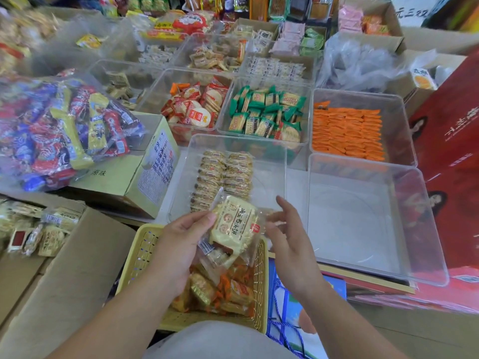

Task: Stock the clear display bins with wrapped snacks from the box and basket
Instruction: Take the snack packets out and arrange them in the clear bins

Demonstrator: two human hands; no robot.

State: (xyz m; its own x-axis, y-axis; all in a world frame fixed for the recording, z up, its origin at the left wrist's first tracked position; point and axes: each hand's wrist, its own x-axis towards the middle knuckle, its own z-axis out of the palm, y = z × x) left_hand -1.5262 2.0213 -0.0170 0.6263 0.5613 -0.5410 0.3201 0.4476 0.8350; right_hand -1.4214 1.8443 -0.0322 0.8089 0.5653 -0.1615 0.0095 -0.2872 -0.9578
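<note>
Basket point(140, 246): packet point(233, 225) seemingly in left hand point(178, 244)

I'm looking into a snack shop. Clear display bins point(350, 216) of sorted wrapped biscuits fill the counter from 11 to 2 o'clock, and hanging packets point(259, 6) crowd the back at 12. A bulk candy bag point(64, 130) lies on a printed carton point(155, 167) at 9 o'clock. Red gift boxes point(451, 151) are stacked at 3.

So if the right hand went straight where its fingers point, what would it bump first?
Probably the pale yellow snack packet the left hand holds, though depth is hard to judge.
</note>
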